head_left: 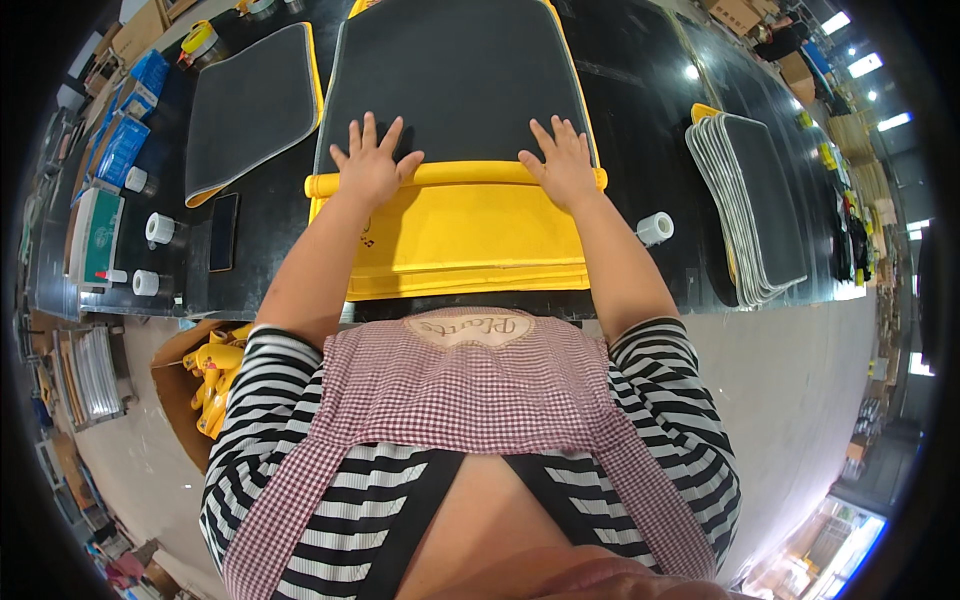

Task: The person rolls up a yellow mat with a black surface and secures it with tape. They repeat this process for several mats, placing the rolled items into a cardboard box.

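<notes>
A mat with a dark grey face [450,90] and yellow edging lies in front of me on a black table. Its near edge is curled into a narrow yellow roll [465,174]. My left hand [373,172] rests on the roll's left part, fingers spread forward over the dark face. Toward the roll's right end lies my right hand [566,172], also flat with fingers apart. Both palms press on the roll and grasp nothing. Beneath and nearer to me is a yellow sheet [470,230], with more yellow layers under its front edge.
Left on the table are another dark mat [255,110], a phone [224,232], a white tape roll [159,228] and a green-white box [100,235]. Rightward stand a white roll [655,229] and a stack of mats [760,200]. A cardboard box [178,365] holding yellow items sits below left.
</notes>
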{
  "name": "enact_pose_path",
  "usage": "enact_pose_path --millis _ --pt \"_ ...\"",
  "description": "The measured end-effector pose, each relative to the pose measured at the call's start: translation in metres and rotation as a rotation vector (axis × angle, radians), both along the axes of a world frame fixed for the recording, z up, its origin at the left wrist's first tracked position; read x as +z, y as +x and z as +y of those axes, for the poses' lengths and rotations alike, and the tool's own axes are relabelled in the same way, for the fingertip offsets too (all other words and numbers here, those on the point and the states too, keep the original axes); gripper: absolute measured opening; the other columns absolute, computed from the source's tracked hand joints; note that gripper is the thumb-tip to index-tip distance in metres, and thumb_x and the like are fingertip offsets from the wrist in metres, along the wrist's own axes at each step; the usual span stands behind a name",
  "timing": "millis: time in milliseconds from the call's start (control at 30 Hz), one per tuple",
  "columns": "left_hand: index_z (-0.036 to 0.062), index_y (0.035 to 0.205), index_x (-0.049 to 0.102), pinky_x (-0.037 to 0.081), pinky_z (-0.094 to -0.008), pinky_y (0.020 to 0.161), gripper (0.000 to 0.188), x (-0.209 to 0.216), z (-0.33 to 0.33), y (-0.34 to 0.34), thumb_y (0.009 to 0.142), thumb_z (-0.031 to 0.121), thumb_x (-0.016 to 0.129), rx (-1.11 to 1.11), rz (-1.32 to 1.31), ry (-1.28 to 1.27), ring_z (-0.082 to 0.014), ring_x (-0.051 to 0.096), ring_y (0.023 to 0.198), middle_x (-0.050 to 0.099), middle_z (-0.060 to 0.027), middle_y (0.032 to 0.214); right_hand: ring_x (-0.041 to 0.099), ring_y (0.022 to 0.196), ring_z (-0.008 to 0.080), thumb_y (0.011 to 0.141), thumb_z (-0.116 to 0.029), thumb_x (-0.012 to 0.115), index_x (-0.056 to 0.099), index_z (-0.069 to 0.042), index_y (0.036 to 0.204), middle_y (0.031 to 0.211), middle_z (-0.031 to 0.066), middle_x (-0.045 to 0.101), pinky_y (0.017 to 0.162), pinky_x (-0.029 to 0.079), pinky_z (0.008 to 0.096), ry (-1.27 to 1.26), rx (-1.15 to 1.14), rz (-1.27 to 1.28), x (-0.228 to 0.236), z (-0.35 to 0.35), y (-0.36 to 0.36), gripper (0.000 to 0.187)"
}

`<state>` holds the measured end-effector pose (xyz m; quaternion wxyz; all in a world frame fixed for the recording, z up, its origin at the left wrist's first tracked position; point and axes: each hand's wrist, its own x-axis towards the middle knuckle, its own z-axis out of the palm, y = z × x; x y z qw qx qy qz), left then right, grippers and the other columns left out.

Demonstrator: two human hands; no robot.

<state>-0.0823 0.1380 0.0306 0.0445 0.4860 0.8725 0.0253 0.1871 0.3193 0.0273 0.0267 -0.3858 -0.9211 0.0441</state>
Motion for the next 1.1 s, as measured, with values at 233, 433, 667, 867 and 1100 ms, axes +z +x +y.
enact_pose_path --millis 233,433,667,867,1100 --pt "0.0248 0.151 0.059 0.021 -0.0537 0.126 0.069 -0.006 0.027 -0.018 0.095 0.064 0.065 -0.123 0.011 0.154 -0.0332 0.030 0.156 0.042 -0.0136 0.164 0.053 0.135 0.0340 0.101 -0.029 0.067 0.069 -0.007 0.129 0.142 0.0160 0.061 0.117 0.041 0.0451 -0.094 0.024 0.290 -0.019 -0.014 0.009 0.036" --pt "0.0134 0.115 0.074 0.049 -0.0429 0.103 0.029 -0.003 0.012 -0.012 0.094 0.034 0.072 -0.202 -0.172 0.289 -0.0328 0.062 0.115 0.066 -0.0104 0.112 0.054 0.130 0.0373 0.091 -0.022 0.078 0.067 -0.006 0.127 0.132 0.0151 0.065 0.118 0.036 0.0509 0.160 0.138 0.515 -0.051 -0.016 0.015 0.041" --pt "0.0141 0.125 0.069 0.045 -0.0498 0.106 0.041 -0.037 -0.025 -0.006 0.090 0.034 0.078 -0.384 0.109 0.593 -0.0336 0.058 0.117 0.063 -0.0108 0.117 0.058 0.114 0.0351 0.096 -0.024 0.072 0.069 -0.007 0.120 0.115 0.0125 0.065 0.102 0.043 0.0498 0.166 0.223 0.487 -0.051 0.014 0.005 0.029" --pt "0.0123 0.121 0.067 0.044 -0.0486 0.102 0.043 0.000 -0.002 -0.013 0.093 0.044 0.074 -0.266 0.009 0.151 -0.0349 0.056 0.116 0.061 -0.0120 0.119 0.060 0.105 0.0353 0.104 -0.027 0.059 0.068 -0.005 0.114 0.108 0.0152 0.066 0.094 0.049 0.0470 0.095 0.218 0.205 -0.010 0.017 -0.008 0.026" --pt "0.0114 0.104 0.068 0.047 -0.0458 0.090 0.040 -0.013 -0.121 0.055 0.079 0.040 0.083 -0.381 0.029 0.273 -0.0323 0.058 0.100 0.059 -0.0111 0.102 0.062 0.101 0.0388 0.089 -0.023 0.075 0.064 -0.005 0.114 0.108 0.0159 0.068 0.090 0.050 0.0483 -0.012 0.321 0.325 -0.022 -0.080 0.080 0.032"
